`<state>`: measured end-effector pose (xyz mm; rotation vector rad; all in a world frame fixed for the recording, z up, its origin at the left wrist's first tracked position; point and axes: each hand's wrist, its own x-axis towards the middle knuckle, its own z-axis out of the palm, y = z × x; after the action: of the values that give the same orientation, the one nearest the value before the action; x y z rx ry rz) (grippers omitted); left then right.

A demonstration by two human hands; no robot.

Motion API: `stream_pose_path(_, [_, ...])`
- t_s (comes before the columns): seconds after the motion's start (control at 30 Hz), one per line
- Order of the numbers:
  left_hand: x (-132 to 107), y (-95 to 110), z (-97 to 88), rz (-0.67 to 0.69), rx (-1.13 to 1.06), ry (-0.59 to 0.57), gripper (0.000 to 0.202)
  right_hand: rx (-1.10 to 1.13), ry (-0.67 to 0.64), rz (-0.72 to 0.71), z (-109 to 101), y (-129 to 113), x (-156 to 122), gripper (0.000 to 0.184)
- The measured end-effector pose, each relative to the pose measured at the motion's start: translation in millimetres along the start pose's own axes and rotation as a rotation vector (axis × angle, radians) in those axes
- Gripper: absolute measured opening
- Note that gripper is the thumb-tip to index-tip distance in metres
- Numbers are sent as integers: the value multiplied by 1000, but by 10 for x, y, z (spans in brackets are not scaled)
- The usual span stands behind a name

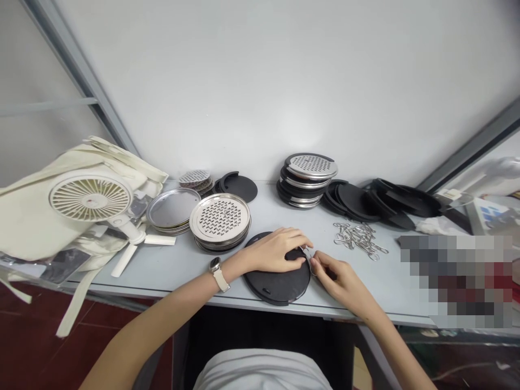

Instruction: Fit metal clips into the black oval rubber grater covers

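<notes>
A round black disc lies flat near the front edge of the table. Across its top rests my left hand, thumb and fingers apart, with fingertips by the disc's right side. My right hand pinches a small metal wire clip at that right rim. Part of the clip is hidden by the fingers. To the right is a loose pile of similar wire clips. A round metal grater plate tops a stack just left of the disc.
Plain metal discs are stacked at left, beside a white fan and a cream bag. Behind stands a stack of black-rimmed graters. Black discs and black rings lie at back right.
</notes>
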<state>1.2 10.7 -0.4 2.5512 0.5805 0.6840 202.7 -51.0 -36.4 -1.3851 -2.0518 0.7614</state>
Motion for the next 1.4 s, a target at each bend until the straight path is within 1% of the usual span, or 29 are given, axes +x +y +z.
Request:
stream_pose_path(0.07, [-2, -9, 12, -35, 5, 20, 29, -5, 0, 0, -1, -12, 4, 33])
stream_pose_path(0.2, [-12, -36, 38, -74, 27, 45, 26, -8, -5, -8, 0, -25, 24, 32])
stream_pose_path(0.37, [-23, -41, 45, -99, -37, 39, 32, -9, -17, -16, -4, -19, 30, 32])
stream_pose_path(0.6, [-25, -29, 36, -56, -58, 2, 34, -22, -42, -50, -6, -13, 40, 31])
stream_pose_path(0.77, [-20, -46, 40, -24, 28, 7, 22, -37, -53, -46, -5, 9, 26, 33])
stream_pose_path(0.83, [-20, -51, 42, -14, 38, 3, 21, -43, -52, -45, -9, 10, 18, 33])
stream_pose_path(1.0, [-18, -24, 16, -10, 28, -1, 25, -44, -43, -50, -20, -19, 14, 33])
stream_pose_path(1.1, [-11, 2, -5, 45, 32, 23, 27, -37, -34, -59, -23, -33, 19, 31])
stream_pose_path(1.2, [-7, 10, -9, 80, -8, 0, 33, -42, -27, -60, -22, -27, 22, 31])
stream_pose_path(1.3, [-9, -3, 2, 39, -49, -14, 47, -54, -40, -54, -17, -8, 20, 32])
stream_pose_path(1.4, [-8, -19, 9, 18, -69, -18, 50, -54, -49, -53, -12, 3, 16, 33])
